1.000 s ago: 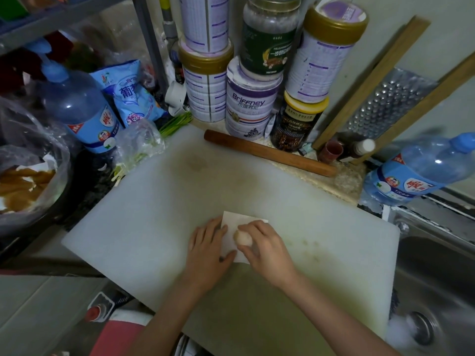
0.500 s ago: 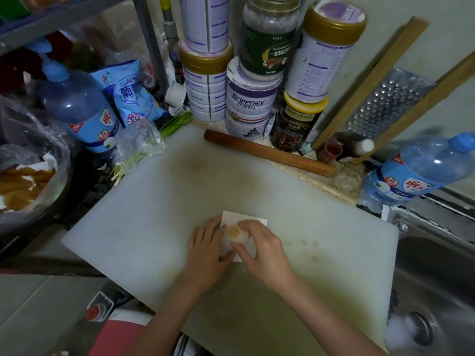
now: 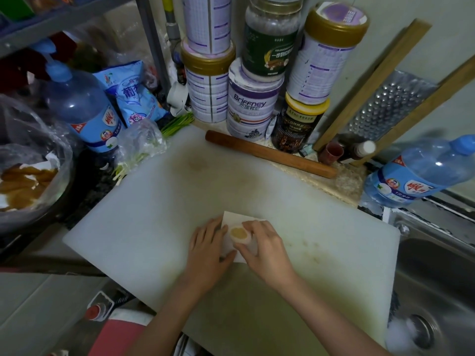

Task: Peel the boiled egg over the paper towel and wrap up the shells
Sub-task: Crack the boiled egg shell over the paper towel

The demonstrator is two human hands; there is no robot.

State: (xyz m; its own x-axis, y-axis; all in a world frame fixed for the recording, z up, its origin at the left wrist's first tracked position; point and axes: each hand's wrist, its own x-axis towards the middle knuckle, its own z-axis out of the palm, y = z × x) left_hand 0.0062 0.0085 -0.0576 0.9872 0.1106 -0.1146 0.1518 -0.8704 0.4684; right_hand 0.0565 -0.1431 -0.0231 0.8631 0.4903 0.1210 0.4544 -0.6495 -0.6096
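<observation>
your right hand (image 3: 264, 249) pinches the slick, soft egg (image 3: 240, 235) by its sides, your left hand (image 3: 208, 249) lies flat and spread on the flimsy paper towel (image 3: 237, 218).

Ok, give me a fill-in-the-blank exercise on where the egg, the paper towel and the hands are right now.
1. The egg is held in the ____ hand.
2. The left hand lies flat on the paper ____.
3. The paper towel lies on the white cutting ____.
4. The wooden rolling pin lies at the board's ____ edge.

Missing words: right; towel; board; far
</observation>
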